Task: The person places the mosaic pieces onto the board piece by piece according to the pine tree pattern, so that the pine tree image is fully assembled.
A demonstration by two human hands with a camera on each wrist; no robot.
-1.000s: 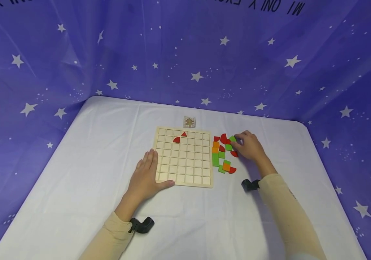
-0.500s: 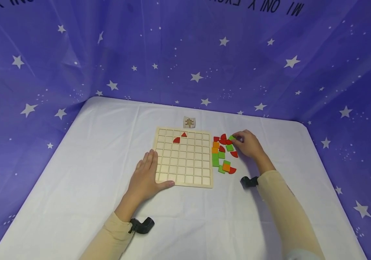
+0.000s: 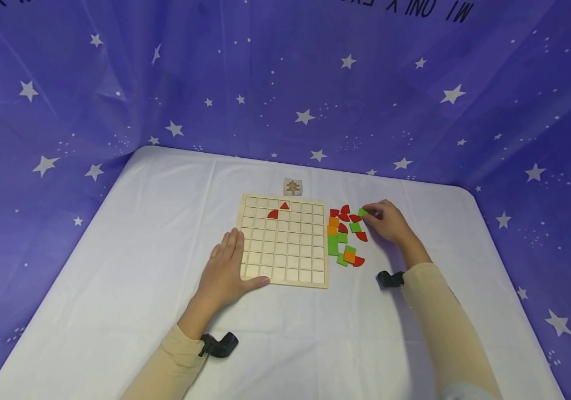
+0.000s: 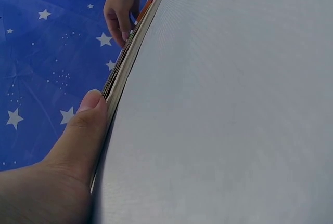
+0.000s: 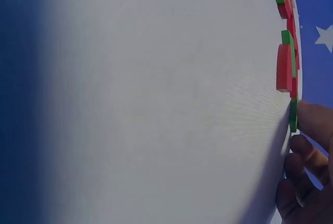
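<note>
My left hand (image 3: pixel 221 275) lies flat at the near-left corner of a wooden grid board (image 3: pixel 326 250), fingers along its left edge and thumb along the near edge. In the left wrist view the thumb (image 4: pixel 78 135) rests against the board's side. On the grid sit a red triangle (image 3: pixel 284 206) and a red quarter-circle tile (image 3: pixel 273 214). My right hand (image 3: pixel 387 222) pinches a green square tile (image 3: pixel 362 212) at the far right of the loose tiles. In the right wrist view, this green tile (image 5: pixel 294 115) shows at the thumb and fingertips.
Loose tiles lie right of the board: several red quarter-circles (image 3: pixel 361 236), orange squares (image 3: pixel 333 221) and green squares (image 3: pixel 332 245), some overlapping. Behind the board is a small card with a tree pattern (image 3: pixel 292 187). A starry blue curtain (image 3: pixel 305 83) surrounds the white table (image 3: pixel 165 200).
My right hand has drawn the green square tile right, off the red quarter-circles. Another green square beside it has turned slightly. The left hand and the board stay put.
</note>
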